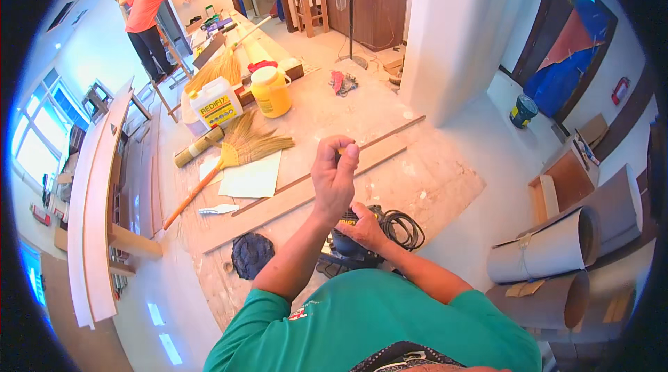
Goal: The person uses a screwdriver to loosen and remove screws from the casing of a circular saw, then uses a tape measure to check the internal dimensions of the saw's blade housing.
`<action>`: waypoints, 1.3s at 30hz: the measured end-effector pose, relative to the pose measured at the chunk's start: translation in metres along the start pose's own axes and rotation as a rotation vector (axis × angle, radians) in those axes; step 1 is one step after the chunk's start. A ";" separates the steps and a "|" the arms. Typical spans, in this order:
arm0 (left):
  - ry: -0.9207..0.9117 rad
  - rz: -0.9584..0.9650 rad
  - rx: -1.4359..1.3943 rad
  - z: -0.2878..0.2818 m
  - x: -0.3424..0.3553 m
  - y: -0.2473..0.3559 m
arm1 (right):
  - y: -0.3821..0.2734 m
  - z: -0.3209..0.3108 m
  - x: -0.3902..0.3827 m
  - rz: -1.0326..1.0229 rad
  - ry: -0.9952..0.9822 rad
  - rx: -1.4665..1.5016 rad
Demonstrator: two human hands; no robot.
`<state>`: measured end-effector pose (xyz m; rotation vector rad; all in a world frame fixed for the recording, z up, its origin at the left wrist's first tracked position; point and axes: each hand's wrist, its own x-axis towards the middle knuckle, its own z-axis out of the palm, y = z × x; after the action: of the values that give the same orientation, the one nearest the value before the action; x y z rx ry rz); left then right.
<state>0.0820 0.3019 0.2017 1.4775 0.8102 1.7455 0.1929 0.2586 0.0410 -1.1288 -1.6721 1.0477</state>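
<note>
My left hand (334, 176) is raised over the work table (445, 184), its fingers curled and closed in a pinch. Whatever sits between thumb and fingertips is too small to name. Lower down, close to my body, my right hand (364, 230) grips a black power tool (341, 243) with yellow markings, whose kind is partly hidden. Its coiled black cord (407, 227) lies to the right. Under my left wrist a long wooden strip (285, 206) crosses the table, with a thinner dark strip (390, 134) beyond it. A crumpled black cloth (252, 255) lies left of my forearm.
A straw broom (243, 146), white sheet (252, 176), white jug (214, 102) and yellow bucket (270, 94) occupy the table's far left. Long boards (97, 212) stand left; rolled sheets (539, 250) lie right. Another person (147, 7) stands raised at the back left.
</note>
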 end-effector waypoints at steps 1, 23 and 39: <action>0.008 0.045 -0.011 0.001 -0.001 -0.005 | -0.002 0.000 0.001 -0.007 -0.016 0.013; 0.155 -0.184 -0.062 0.002 0.032 0.012 | 0.005 0.005 -0.001 -0.039 0.015 -0.028; 0.019 -0.222 -0.143 0.012 0.031 0.009 | 0.002 0.002 -0.003 0.039 -0.022 0.056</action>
<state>0.0899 0.3232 0.2277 1.2297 0.8092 1.6173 0.1924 0.2561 0.0381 -1.1209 -1.6339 1.1288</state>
